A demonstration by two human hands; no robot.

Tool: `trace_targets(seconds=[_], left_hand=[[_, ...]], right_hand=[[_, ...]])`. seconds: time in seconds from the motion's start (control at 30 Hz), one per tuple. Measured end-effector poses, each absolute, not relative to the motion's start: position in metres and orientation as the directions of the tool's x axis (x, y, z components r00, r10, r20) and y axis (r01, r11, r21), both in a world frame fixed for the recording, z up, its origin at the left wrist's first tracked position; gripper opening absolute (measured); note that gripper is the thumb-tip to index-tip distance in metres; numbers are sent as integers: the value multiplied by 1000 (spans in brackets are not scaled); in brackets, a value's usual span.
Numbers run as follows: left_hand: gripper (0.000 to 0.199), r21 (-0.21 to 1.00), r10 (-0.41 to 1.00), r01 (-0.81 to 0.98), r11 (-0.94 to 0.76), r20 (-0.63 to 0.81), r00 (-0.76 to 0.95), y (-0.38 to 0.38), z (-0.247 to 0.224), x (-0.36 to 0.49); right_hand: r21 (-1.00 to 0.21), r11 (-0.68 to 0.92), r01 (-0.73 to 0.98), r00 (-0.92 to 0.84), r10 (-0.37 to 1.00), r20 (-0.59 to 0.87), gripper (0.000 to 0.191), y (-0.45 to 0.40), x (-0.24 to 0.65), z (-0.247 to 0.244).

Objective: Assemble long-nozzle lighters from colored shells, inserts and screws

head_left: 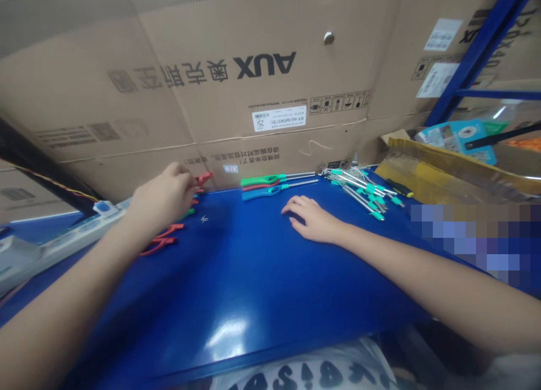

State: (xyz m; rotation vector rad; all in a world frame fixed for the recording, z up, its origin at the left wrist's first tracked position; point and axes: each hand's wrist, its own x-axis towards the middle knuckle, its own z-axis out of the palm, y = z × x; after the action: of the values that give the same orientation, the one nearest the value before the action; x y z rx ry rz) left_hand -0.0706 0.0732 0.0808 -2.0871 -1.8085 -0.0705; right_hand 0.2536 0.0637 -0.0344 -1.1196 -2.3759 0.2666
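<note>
My left hand [163, 193] is raised at the left, its fingers closed round a red handle piece [203, 179] that sticks out to the right. Below it, more red handles [163, 242] and a green one lie on the blue table [236, 277], partly behind my wrist. My right hand [310, 218] rests on the table with its fingers apart and nothing between them. Just beyond it lie long lighters with metal rods, a green one [257, 181] and a blue one [262, 193], with a red one between. Several metal rods with teal ends [363, 190] form a pile to the right.
A white power strip [80, 238] runs along the left side. Small metal bits [204, 219] lie near the red handles. A cardboard wall [211, 108] closes off the back. At the right are a taped box [452, 176], a yellow-black screwdriver [399, 188] and a blue metal frame [477, 52].
</note>
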Motion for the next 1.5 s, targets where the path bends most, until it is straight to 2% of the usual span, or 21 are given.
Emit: trace_targets(seconds=[0.1,0.17,0.2,0.27,0.33,0.37,0.43,0.5,0.57,0.67,0.8,1.0,1.2,1.3,1.43,1.5], left_hand=[[30,-217,850,887,-406,266,454,41,64,-33],[29,-177,737,787,-590,280,615,22,45,-10],[28,-162,678,728,-666,275,682,15,36,0],[24,-105,601,646,-756,278,749,6,17,18],[24,10,585,607,-795,278,761,3,2,30],[23,80,593,596,-799,265,760,4,-4,34],[16,196,617,586,-787,246,747,6,-12,39],[12,274,629,570,-774,243,738,9,-14,39],[12,327,621,542,-774,228,750,11,-11,35],[26,388,623,524,-758,192,758,9,-6,23],[49,422,715,601,-679,193,672,5,-7,5],[41,475,758,606,-638,249,603,7,-19,-7],[45,491,746,578,-652,278,605,12,-26,-12],[46,490,750,580,-651,298,591,12,-29,-13],[41,494,754,577,-650,327,569,14,-30,-13],[35,488,757,583,-649,334,562,15,-30,-13]], right_hand=[[-375,724,578,-507,680,530,47,54,253,-24],[-272,817,508,-545,550,632,46,44,251,-15],[-197,855,479,-599,483,639,40,39,249,-10],[-86,907,411,-732,385,562,23,32,245,-4],[-74,922,381,-812,372,450,9,29,243,-1],[-110,916,386,-827,396,399,8,29,242,0],[-255,871,420,-820,484,305,11,29,244,2],[-425,792,439,-804,557,208,10,31,249,5],[-512,730,452,-800,586,130,12,32,254,10],[-474,727,497,-803,592,65,11,31,259,18],[-368,749,551,-803,595,7,9,29,262,23],[-337,731,593,-783,621,-33,9,27,261,25],[-380,722,578,-790,612,-39,11,29,265,26],[-361,725,587,-773,634,16,12,32,267,25],[-238,697,677,-652,717,246,17,37,273,29],[-237,695,679,-637,718,280,19,38,278,32]])
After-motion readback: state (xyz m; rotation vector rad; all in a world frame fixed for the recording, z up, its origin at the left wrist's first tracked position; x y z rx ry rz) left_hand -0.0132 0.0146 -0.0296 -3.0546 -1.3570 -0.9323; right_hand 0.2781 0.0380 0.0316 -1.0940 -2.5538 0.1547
